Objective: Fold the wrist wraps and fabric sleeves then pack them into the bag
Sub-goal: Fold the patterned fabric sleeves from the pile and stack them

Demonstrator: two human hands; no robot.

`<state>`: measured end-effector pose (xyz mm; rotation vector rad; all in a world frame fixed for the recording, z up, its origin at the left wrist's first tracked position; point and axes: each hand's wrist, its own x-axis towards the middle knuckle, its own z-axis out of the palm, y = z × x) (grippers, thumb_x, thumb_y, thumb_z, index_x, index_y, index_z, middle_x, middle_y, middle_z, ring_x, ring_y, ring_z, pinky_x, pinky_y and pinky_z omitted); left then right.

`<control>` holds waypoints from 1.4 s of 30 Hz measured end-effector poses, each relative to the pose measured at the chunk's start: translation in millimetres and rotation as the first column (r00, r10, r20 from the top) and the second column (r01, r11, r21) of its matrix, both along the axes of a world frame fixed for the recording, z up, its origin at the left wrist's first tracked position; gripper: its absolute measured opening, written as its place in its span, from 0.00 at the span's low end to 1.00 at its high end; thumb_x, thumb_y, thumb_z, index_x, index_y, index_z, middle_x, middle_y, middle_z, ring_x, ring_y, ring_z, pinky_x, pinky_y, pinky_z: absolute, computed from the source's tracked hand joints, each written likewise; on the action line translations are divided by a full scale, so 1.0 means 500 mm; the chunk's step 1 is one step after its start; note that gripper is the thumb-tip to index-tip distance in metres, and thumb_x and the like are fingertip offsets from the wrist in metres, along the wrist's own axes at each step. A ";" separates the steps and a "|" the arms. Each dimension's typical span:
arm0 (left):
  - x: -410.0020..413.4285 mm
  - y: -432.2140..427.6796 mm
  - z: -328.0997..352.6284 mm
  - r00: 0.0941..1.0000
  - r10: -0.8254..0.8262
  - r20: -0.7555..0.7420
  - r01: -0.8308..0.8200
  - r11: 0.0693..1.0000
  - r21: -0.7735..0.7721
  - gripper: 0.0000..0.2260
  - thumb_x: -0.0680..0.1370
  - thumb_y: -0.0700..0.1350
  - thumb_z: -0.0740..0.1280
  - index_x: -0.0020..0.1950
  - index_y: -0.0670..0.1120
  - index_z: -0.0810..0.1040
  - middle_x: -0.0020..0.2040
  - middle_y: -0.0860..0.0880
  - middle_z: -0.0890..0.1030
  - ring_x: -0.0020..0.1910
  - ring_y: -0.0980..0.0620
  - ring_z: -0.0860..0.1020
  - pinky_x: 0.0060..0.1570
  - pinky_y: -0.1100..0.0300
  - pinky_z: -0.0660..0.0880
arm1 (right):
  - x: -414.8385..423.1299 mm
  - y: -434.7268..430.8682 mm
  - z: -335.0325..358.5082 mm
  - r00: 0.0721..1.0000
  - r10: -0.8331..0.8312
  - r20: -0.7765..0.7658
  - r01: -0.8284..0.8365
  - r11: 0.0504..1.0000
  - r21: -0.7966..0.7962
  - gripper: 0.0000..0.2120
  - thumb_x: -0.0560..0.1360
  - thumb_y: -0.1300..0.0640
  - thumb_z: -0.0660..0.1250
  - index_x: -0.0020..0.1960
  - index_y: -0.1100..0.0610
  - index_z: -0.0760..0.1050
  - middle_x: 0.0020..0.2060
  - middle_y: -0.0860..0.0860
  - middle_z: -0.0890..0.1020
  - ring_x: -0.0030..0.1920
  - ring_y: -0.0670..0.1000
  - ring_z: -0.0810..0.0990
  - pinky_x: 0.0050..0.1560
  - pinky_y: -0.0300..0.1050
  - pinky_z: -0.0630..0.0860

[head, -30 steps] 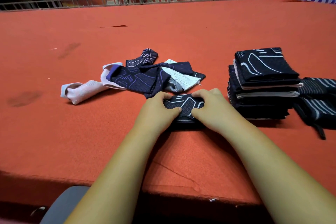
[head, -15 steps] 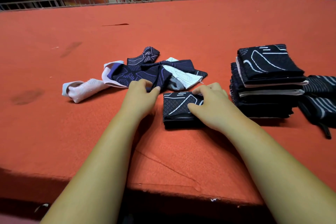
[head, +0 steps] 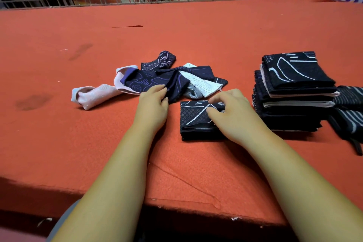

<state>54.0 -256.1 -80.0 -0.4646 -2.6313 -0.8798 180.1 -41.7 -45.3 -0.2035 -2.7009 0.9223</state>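
The red felt-covered table (head: 78,143) carries everything in view, and no bag shows on it, so nothing is packed yet. To the right stands the stack of folded sleeves (head: 294,76), dark knit squares with pale layers between, piled fairly squarely. Just beside it at the far right lie dark striped pieces (head: 349,116) with a strap trailing toward the near edge. Whether these are the wrist wraps I cannot tell. Left of centre sprawls the loose pile (head: 198,84) of unfolded sleeves, with a pink sleeve (head: 94,94) stretching out to its left. Between pile and stack, nearer the person, sits the folded sleeve (head: 194,118), a compact dark square with white lines. The left hand (head: 152,107) is at the near edge of the pile, its fingers (head: 157,89) bent and pinching a navy sleeve (head: 172,86) against the thumb. The right hand (head: 233,116) rests on the folded sleeve, fingers curled over its far right edge and the thumb lying on top. All this cloth looks light, soft and stretchy. It should drape and spring open if let go, so a folded piece is best taken across the fold with layers pinched together. A loose sleeve is best lifted by its cuff or one end and shaken straight.
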 end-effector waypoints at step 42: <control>0.172 -0.013 0.164 0.511 -0.809 0.290 0.264 0.469 0.843 0.14 0.82 0.37 0.68 0.68 0.43 0.77 0.52 0.46 0.85 0.48 0.53 0.84 0.47 0.62 0.81 | 0.000 -0.007 0.049 0.959 -0.279 -0.036 -0.009 0.099 -0.995 0.03 0.84 0.62 0.70 0.53 0.55 0.77 0.46 0.56 0.88 0.45 0.56 0.87 0.41 0.52 0.86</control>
